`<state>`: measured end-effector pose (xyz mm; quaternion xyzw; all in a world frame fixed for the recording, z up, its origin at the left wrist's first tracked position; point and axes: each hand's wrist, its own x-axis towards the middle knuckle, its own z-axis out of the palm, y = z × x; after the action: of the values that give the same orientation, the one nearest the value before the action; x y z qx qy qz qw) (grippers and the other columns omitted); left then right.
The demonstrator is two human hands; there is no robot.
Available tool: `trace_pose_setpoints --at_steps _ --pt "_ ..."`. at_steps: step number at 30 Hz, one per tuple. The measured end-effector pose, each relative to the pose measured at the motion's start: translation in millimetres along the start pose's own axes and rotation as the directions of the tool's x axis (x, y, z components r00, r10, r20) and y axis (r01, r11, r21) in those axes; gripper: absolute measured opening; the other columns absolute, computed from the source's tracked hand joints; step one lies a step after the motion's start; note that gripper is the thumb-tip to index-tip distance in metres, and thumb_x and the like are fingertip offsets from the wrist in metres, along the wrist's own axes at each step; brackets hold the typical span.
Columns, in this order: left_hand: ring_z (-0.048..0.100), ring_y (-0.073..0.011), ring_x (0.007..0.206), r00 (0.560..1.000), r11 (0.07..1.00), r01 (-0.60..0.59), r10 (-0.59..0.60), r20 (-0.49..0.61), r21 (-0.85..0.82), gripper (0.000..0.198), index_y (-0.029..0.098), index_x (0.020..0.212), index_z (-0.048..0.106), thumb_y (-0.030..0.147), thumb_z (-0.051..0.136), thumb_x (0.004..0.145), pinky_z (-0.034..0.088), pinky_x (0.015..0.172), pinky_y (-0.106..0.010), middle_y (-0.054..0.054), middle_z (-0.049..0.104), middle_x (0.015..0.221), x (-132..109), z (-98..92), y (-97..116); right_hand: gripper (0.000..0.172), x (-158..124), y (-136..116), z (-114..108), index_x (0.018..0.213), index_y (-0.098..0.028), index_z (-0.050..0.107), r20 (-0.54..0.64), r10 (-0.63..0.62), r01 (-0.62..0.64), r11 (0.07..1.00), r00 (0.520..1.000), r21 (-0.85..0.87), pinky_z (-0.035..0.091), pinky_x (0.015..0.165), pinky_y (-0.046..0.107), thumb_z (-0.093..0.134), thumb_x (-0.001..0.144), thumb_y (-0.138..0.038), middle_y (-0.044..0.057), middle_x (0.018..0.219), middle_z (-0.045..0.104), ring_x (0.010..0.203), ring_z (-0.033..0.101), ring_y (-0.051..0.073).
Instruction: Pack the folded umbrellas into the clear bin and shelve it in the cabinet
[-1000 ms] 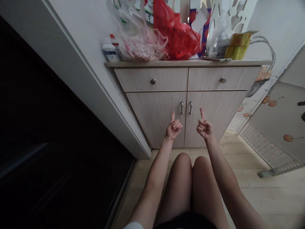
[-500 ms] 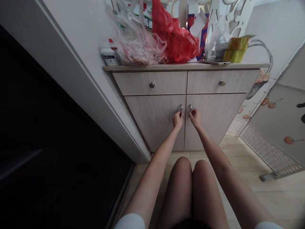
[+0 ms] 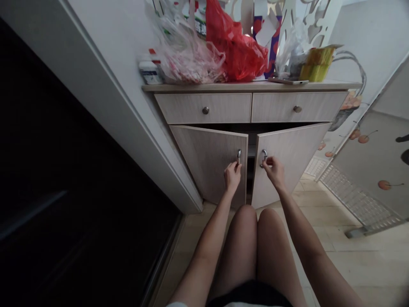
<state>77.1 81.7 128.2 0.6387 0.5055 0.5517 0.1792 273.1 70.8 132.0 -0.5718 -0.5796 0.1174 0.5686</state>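
Note:
A pale wood-grain cabinet stands in front of me, its two lower doors partly ajar. My left hand [image 3: 232, 175] pinches the lower end of the metal handle [image 3: 239, 154] on the left door [image 3: 212, 160]. On the right door [image 3: 287, 157], my right hand [image 3: 275, 170] grips the curved metal handle [image 3: 264, 154] in the same way. Between the door edges a dark gap shows, with a bit of a light shelf [image 3: 252, 150] inside; the rest of the interior is hidden. Both drawers above, the left drawer [image 3: 182, 108] and the right drawer [image 3: 319, 104], are closed.
On the cabinet top [image 3: 255, 87] lie a clear plastic bag [image 3: 191, 64], a red plastic bag [image 3: 243, 55], a white bottle [image 3: 149, 72], a phone-like flat device [image 3: 289, 81] and a yellow package [image 3: 316, 64]. My knees [image 3: 247, 217] are close to the doors. A dark door [image 3: 79, 204] stands at left.
Both cabinet doors have swung outward toward me from closed, opening a dark gap. My hands have come nearer and farther apart with the handles.

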Motion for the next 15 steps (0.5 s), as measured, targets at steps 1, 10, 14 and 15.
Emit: trace_pose_setpoints --at_steps 1,10,14,15 --pt "0.061 -0.0217 0.082 1.000 1.000 -0.001 0.001 -0.005 -0.012 0.008 0.019 0.087 0.070 0.023 0.063 0.086 0.043 0.082 -0.031 -0.008 0.067 0.084 -8 -8.4 1 0.032 -8 -2 -9 0.085 -0.020 0.060 0.002 0.007 -0.007 1.000 1.000 0.009 0.051 0.074 0.036 0.057 0.082 -0.051 0.009 0.084 0.070 0.076 0.067 0.021" --pt "0.064 -0.0214 0.080 0.996 0.999 -0.013 0.010 -0.084 -0.035 0.018 0.021 0.090 0.071 0.038 0.064 0.085 0.048 0.081 -0.032 -0.009 0.071 0.089 -69 -83.1 6 0.043 -71 -5 -93 0.085 -0.019 0.064 -0.081 0.049 -0.050 0.999 0.995 -0.011 0.055 0.073 0.038 0.062 0.079 -0.062 0.007 0.079 0.071 0.075 0.069 0.023" --pt "0.067 -0.0216 0.081 0.988 0.996 -0.046 0.057 -0.144 0.077 0.027 0.019 0.091 0.070 0.043 0.058 0.087 0.051 0.080 -0.033 -0.010 0.072 0.088 -87 -108.8 1 0.047 -92 -2 -129 0.084 -0.020 0.065 -0.134 0.075 -0.080 0.996 0.988 -0.039 0.055 0.074 0.038 0.062 0.077 -0.066 0.008 0.080 0.071 0.074 0.069 0.023" --pt "0.068 -0.0219 0.082 0.984 0.994 -0.039 0.055 -0.167 0.101 0.029 0.019 0.091 0.070 0.045 0.057 0.087 0.052 0.079 -0.033 -0.011 0.072 0.088 -91 -115.0 -2 0.048 -96 -1 -137 0.083 -0.020 0.064 -0.150 0.081 -0.089 0.995 0.985 -0.048 0.056 0.072 0.037 0.062 0.076 -0.067 0.008 0.079 0.071 0.073 0.069 0.023"
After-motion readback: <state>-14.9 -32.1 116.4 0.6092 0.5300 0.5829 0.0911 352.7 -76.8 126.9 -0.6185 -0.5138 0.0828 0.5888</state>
